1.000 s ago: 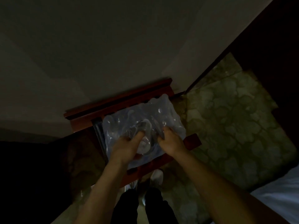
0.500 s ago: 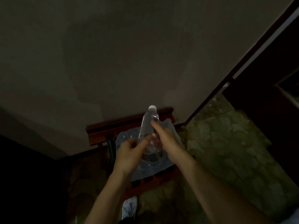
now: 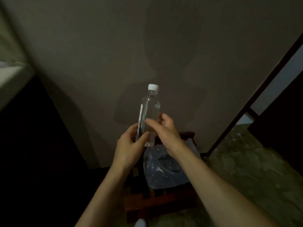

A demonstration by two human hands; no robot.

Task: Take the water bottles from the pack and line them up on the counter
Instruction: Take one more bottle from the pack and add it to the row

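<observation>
Both hands hold one water bottle (image 3: 150, 115) upright above the pack (image 3: 165, 167): the left hand (image 3: 131, 145) grips its lower part, the right hand (image 3: 165, 128) pinches its middle. The pack lies on a wooden rack (image 3: 157, 203) below.

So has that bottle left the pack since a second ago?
Yes. The bottle, held by the left hand and right hand, has risen clear above the plastic pack on the wooden rack.
</observation>
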